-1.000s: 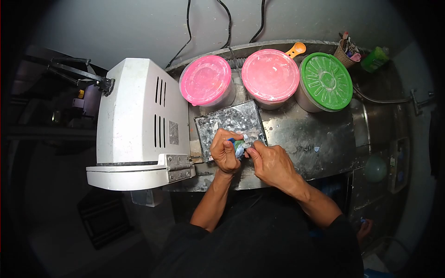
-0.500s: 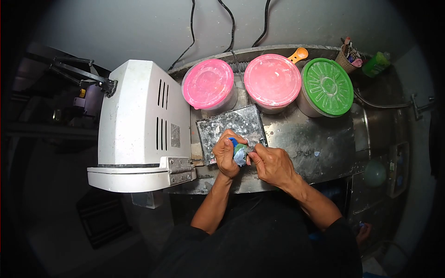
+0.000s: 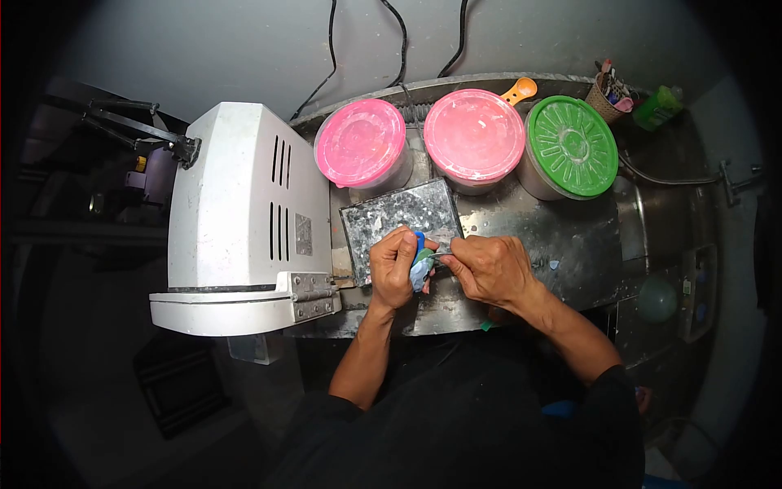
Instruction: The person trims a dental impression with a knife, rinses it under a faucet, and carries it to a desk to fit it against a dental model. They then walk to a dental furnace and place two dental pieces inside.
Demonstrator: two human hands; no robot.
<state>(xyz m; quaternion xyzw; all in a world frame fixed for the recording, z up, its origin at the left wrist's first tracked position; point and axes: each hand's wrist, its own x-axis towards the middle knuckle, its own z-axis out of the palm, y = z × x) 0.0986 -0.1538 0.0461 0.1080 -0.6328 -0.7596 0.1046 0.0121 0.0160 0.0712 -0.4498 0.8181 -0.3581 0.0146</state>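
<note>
My left hand (image 3: 393, 267) is closed around a small lump coloured blue, green and pale blue (image 3: 419, 275), its pale blue part soft-looking and smeared. Pinched in my right hand (image 3: 498, 269) is a thin metal tool (image 3: 436, 255), whose tip reaches the green part of the lump. Fingers hide much of both things. Both hands are above the near right part of a dark square slab (image 3: 399, 204) speckled with white residue.
Two tubs with pink lids (image 3: 360, 143) (image 3: 474, 134) and one with a green lid (image 3: 573, 147) stand behind the slab. An orange scoop (image 3: 521, 90) lies by the middle lid. A white hinged machine (image 3: 224, 204) stands left. A basket of tools (image 3: 604, 98) is at back right.
My right hand has moved slightly away from the lump, up and to the right, drawing the tool with it. My left hand still grips the lump. The view has shifted a little.
</note>
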